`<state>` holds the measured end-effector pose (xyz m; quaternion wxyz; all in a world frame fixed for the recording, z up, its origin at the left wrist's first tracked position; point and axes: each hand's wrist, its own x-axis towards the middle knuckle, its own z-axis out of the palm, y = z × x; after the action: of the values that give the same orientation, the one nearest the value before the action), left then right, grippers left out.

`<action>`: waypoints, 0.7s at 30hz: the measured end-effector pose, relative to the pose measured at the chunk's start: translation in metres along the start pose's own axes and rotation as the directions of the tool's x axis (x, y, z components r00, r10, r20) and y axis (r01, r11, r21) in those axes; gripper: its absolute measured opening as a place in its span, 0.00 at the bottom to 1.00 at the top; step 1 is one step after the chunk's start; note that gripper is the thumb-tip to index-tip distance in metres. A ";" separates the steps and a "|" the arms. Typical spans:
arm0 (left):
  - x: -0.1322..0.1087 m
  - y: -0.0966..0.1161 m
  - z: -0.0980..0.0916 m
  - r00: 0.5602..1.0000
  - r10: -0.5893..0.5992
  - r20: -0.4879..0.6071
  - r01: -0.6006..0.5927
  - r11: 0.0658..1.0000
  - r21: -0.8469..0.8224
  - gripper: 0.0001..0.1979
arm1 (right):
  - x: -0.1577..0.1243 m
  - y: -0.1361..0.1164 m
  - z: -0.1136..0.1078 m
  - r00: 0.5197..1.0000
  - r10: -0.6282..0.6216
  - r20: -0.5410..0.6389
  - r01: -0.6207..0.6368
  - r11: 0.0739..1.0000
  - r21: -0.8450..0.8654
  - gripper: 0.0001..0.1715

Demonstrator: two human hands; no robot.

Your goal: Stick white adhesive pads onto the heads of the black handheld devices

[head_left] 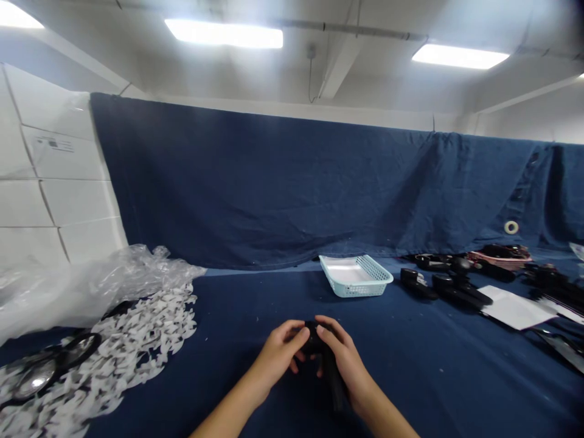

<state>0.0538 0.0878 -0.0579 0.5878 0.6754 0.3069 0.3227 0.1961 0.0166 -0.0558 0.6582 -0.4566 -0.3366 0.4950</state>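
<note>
Between my hands is a black device (332, 371) with a rounded head and a long handle-like part pointing down toward me. My left hand (283, 350) grips the rounded head from the left, its thumb on top. My right hand (343, 353) wraps round the right side, thumb near the head and palm along the handle. The fingers cover much of the device, so its exact kind cannot be made out. Both hands are above the dark blue cloth of the table (237, 340).
A light blue basket (360, 289) with white paper inside stands beyond my hands. At left lie many small white pieces (155, 328), plastic film (137, 280) and black-rimmed round parts (55, 368). Black devices (456, 289), white paper (517, 307) and a pink basket (502, 260) are at right.
</note>
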 end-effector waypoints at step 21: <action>-0.018 0.023 -0.012 0.964 0.242 0.108 -0.259 0.947 0.192 0.19 | 0.015 0.010 -0.009 0.976 0.180 0.121 -0.189 0.979 0.074 0.49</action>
<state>0.0342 0.0782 -0.0351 0.4817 0.7786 0.2253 0.3332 0.2050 0.0293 -0.0683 0.6081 -0.4286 -0.3081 0.5930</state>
